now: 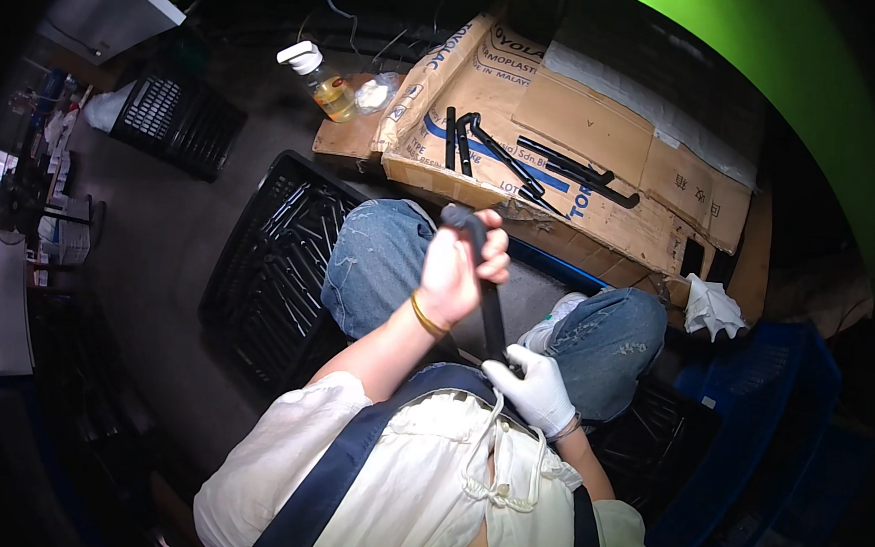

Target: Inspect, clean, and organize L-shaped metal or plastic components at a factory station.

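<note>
- The black, smooth-looking rod with a bent, thicker upper end [493, 315] is held over the lap, between the knees, slanting from the left hand down to the right; it is best handled as one piece, with both ends supported.
- The bare left hand [454, 277] has its fingers curled closed around the upper part, just below the bend. Motion blurs that end — its exact contact cannot be told — so a firm, even wrap matters more than a hard squeeze.
- The right hand in a white fabric glove [539, 390] is partly closed at the lower end, thumb along it; whether the fingers fully encircle it is hidden. A light, steady hold there should let the gloved side guide without scuffing.
- Elbows near the body would steady the rod — clear of the faded blue denim knees [378, 260].
- Beyond the knees, similar black bent pieces [505, 159] lie on the open brown cardboard box [441, 181]; the rod's upper end should stay off its near edge.
- To the left, a black plastic crate [219, 278] holds more dark, slender pieces.
</note>
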Available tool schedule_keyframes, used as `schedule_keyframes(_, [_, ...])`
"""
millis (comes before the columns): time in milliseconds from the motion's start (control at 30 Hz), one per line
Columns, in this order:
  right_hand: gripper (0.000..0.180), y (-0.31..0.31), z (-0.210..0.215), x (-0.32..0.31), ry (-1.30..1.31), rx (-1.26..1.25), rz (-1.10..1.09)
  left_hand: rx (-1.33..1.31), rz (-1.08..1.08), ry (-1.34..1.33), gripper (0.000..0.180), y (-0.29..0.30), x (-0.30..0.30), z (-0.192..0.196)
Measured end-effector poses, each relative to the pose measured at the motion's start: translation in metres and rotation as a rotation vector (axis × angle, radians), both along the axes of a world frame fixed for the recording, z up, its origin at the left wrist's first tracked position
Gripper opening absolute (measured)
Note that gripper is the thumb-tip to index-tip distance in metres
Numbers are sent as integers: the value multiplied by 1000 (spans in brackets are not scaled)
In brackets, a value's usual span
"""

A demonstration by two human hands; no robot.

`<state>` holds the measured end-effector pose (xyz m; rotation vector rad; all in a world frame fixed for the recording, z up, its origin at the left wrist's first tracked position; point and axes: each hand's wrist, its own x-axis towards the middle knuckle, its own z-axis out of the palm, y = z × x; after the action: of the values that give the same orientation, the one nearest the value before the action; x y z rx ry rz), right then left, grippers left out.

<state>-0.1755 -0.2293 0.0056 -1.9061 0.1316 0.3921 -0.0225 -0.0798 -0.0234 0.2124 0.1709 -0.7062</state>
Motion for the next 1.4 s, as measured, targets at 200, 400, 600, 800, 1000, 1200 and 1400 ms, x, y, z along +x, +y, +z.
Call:
schedule_keyframes(200, [18, -15, 1, 10, 2, 249, -475, 689, -401, -499, 47, -29, -60, -7])
schedule_keyframes(400, [17, -28, -4, 2, -1, 38, -398, 474, -508, -665, 41, -42, -51, -9])
schedule_keyframes(600, [21, -106, -34, -37, -54, 149, -982, 648, -281, -695, 36, -37, -30, -30])
schedule_keyframes(800, [62, -235, -156, -179, 225, 369, -1711, 1375, -61, -1105, 33, -10, 63, -61])
schedule_keyframes(1000, [61, -219, -274, -296, 826, 342, -1837, 2022, -385, -1395, 35, -18, 192, -105])
schedule_keyframes(1200, [42, -219, -328, -379, 656, 184, -1979, 2128, -950, -1505, 54, -69, 233, -142])
schedule_keyframes(1400, [33, -215, -343, -395, 721, 56, -1989, 2540, -674, -1266, 38, -91, 230, -174])
